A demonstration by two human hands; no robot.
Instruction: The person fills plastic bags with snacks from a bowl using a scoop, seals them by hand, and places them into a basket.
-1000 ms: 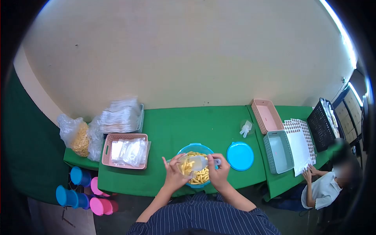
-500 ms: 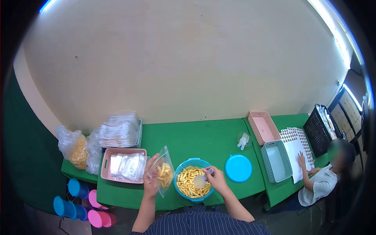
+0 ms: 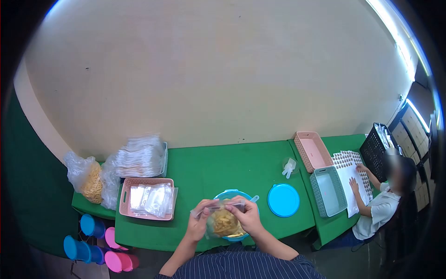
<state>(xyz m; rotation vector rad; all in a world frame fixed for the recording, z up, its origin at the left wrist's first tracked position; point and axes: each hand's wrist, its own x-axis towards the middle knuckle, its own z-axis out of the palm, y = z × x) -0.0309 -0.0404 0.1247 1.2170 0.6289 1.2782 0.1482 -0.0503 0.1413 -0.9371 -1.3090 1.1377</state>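
A clear plastic bag (image 3: 225,222) with yellow stick-shaped snacks in it hangs between my hands. My left hand (image 3: 199,218) pinches the left side of its top edge, and my right hand (image 3: 246,216) pinches the right side. Both hands are closed on the bag. Behind and below it, partly covered, stands a blue tub (image 3: 231,193) with more of the snacks. The pale handle of a scoop (image 3: 254,198) sticks out at the tub's right rim.
On the left are a pink basket (image 3: 124,200) of clear bags, a stack of white packets (image 3: 139,156) and a bulk snack bag (image 3: 92,186). A blue lid (image 3: 283,200) lies to the right. A co-worker (image 3: 378,211) sits by baskets and a sheet of round stickers (image 3: 364,172).
My right hand has let go of the scoop and taken hold of the bag's top. The bag has moved right, over the tub. The co-worker's far hand has moved onto the sheets.
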